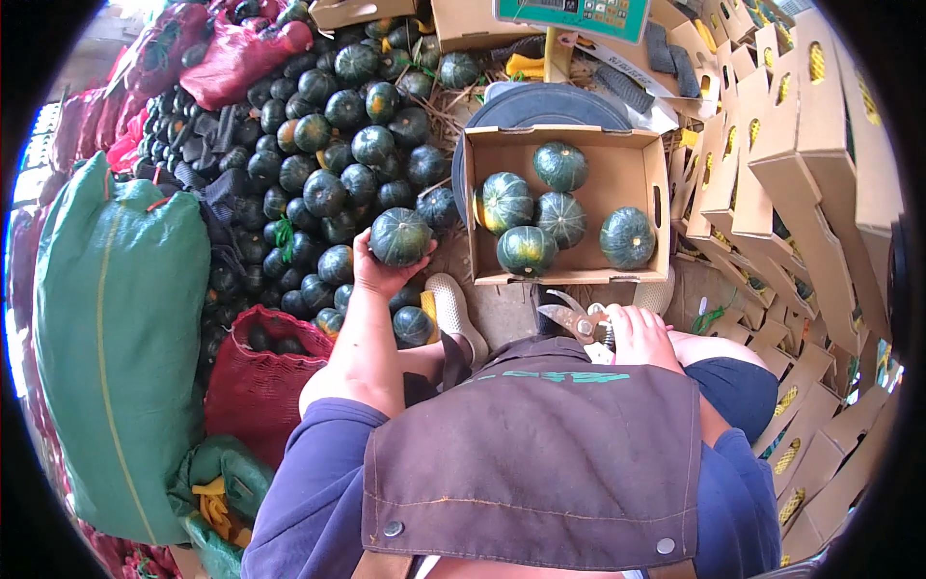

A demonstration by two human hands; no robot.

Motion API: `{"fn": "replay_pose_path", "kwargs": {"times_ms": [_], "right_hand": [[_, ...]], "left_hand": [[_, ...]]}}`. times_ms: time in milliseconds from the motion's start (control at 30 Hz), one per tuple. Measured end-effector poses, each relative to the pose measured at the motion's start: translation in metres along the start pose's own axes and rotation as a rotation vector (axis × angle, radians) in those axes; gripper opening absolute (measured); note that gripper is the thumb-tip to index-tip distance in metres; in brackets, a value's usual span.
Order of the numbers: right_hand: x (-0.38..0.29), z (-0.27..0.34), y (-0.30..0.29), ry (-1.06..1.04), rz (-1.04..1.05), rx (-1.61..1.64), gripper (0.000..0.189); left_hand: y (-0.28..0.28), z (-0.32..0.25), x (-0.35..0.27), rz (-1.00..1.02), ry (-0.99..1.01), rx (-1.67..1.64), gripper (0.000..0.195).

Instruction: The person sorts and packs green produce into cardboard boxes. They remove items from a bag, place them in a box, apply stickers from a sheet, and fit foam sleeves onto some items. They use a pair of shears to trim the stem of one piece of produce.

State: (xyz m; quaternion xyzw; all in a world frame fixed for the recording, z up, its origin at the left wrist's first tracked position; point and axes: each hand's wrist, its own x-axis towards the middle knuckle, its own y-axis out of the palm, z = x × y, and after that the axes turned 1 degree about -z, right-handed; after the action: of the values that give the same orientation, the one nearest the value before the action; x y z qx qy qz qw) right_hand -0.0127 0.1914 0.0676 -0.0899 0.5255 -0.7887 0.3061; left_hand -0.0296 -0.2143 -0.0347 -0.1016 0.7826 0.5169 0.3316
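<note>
A dark green pumpkin (pixel 400 237) rests in my left hand (pixel 383 271), lifted beside the pumpkin pile. In front of my lap, my right hand (pixel 641 334) is closed around a pair of pruning shears (pixel 576 318); their blades point left and stand apart. Before me is a shallow cardboard box (pixel 571 271) holding several green pumpkins. One pumpkin (pixel 627 238) lies by itself at the box's right side, while the others sit together at the left and back. A pumpkin (pixel 527 251) near the front bears an orange-yellow patch.
The box sits on a round dark scale platform (pixel 550 107) with a green display panel (pixel 579 18) behind. A large pumpkin pile (pixel 325 192) spreads left, beside a red mesh sack (pixel 264 383) and a bulging green woven sack (pixel 123 347). Stacked cardboard boxes (pixel 803 159) line the right.
</note>
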Motion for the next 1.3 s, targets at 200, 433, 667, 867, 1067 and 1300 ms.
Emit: {"fn": "replay_pose_path", "kwargs": {"times_ms": [200,433,667,867,1067,1300], "right_hand": [[-0.016,-0.004,0.0,-0.036,0.002,-0.009,0.047],[-0.026,-0.01,0.008,-0.028,-0.093,-0.035,0.034],[-0.034,-0.019,0.016,-0.017,-0.173,-0.233,0.035],[-0.035,-0.026,0.02,0.009,-0.242,-0.259,0.025],[-0.038,-0.025,0.023,0.009,-0.239,-0.236,0.029],[-0.045,-0.027,0.005,0.166,0.19,0.081,0.062]], "left_hand": [[0.065,0.043,0.008,0.396,-0.014,-0.177,0.09],[0.151,0.087,0.075,0.076,0.337,0.961,0.066],[0.192,0.168,0.134,0.368,1.019,2.386,0.069],[0.183,0.187,0.133,0.433,0.753,2.756,0.072],[0.18,0.187,0.128,0.345,0.718,2.617,0.069],[0.172,0.12,0.047,0.297,0.66,2.306,0.033]]}}
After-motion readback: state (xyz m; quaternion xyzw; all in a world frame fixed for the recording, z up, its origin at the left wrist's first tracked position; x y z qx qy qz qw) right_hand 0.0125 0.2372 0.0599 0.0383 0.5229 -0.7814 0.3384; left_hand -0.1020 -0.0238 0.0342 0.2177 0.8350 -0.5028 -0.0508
